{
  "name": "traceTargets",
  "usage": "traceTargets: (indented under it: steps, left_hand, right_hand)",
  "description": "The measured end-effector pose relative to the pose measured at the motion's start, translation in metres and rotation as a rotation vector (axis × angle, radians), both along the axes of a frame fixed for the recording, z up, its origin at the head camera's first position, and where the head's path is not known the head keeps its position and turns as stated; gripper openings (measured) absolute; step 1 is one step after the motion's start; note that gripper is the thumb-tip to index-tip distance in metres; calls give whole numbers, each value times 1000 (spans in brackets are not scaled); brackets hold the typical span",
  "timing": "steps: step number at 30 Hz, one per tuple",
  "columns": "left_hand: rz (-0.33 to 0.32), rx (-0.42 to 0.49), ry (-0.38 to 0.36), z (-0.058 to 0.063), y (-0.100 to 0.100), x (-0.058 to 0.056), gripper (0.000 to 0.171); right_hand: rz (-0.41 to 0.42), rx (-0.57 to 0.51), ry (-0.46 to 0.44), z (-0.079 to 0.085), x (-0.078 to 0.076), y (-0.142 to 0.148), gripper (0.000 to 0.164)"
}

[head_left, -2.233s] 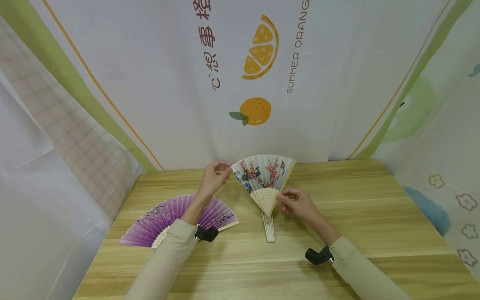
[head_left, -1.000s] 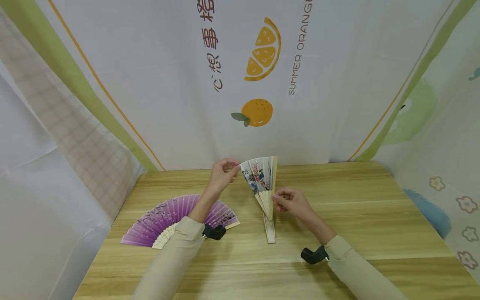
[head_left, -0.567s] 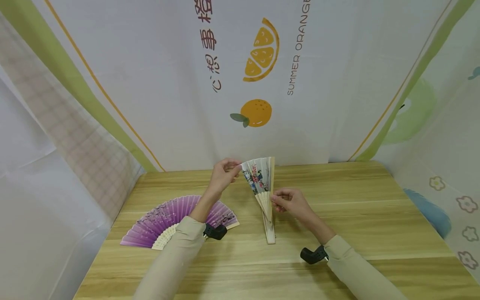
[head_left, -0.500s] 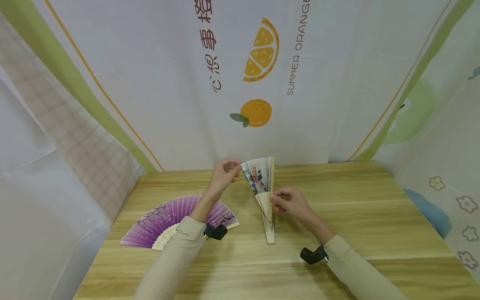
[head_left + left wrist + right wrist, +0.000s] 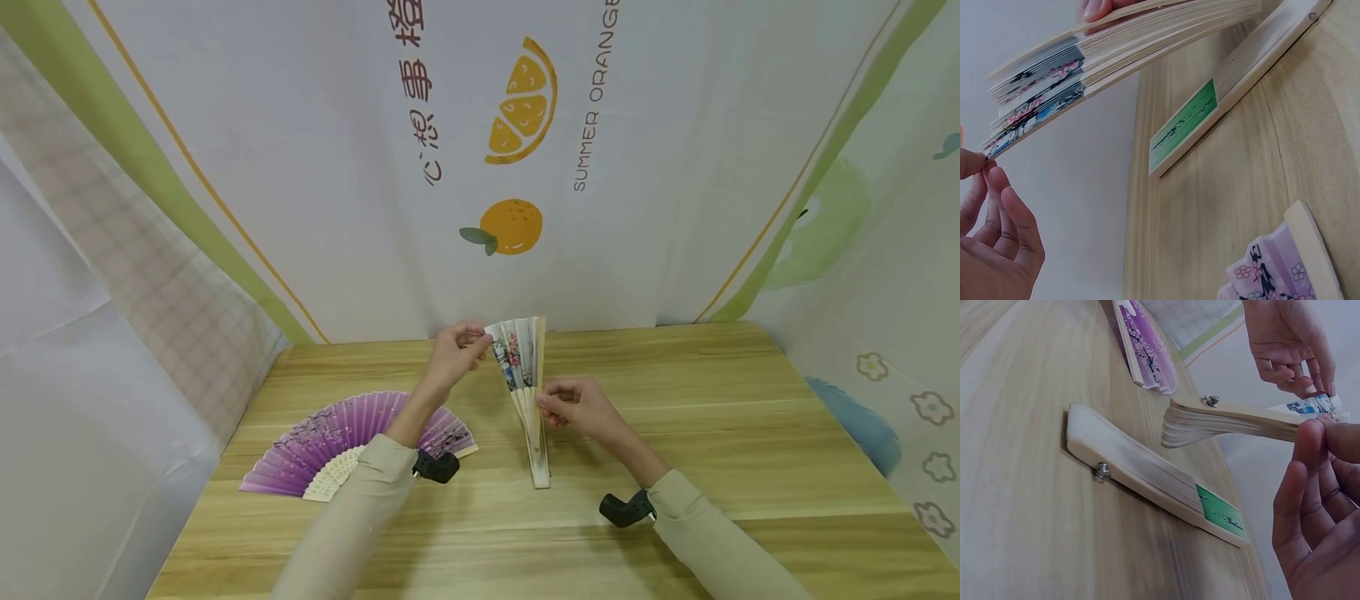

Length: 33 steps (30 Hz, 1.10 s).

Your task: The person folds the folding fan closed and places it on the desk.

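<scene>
L grip point(image 5: 456, 357) & R grip point(image 5: 583, 407) pinch pt-open wht fan point(image 5: 519, 357).

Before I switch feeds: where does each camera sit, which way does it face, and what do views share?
Head: worn on the head, facing forward and down at the wooden table; left hand, right hand and beige sleeves show.
Left wrist: facing along the left hand, toward the held white floral folding fan; a bit of the right hand shows.
Right wrist: facing along the right hand, past the fan's pivot end; both hands show.
Shared: both wrist views include the held fan, folded green fan and part of the purple fan.
</scene>
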<state>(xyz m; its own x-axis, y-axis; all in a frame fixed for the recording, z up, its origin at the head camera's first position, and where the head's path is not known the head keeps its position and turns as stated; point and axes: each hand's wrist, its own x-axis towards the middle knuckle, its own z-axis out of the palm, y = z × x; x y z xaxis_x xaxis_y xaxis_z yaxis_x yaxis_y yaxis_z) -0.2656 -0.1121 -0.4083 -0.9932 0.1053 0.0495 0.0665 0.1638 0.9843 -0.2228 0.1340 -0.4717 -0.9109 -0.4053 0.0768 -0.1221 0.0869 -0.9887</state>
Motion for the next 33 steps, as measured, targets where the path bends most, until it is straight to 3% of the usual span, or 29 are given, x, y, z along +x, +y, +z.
traceTargets:
  steps: [4,20,33]
  left_hand:
    - [14,-6,4,-7,3,-4,17]
    - [1,30,95,0,10,-1,11]
    - [-16,28,77,5,12,2,14]
  right_hand:
    - [17,12,-2,2,0,1,17]
    - [0,26,-11,3,-1,-1,18]
    - [-40,50,-47,2,-2,0,24]
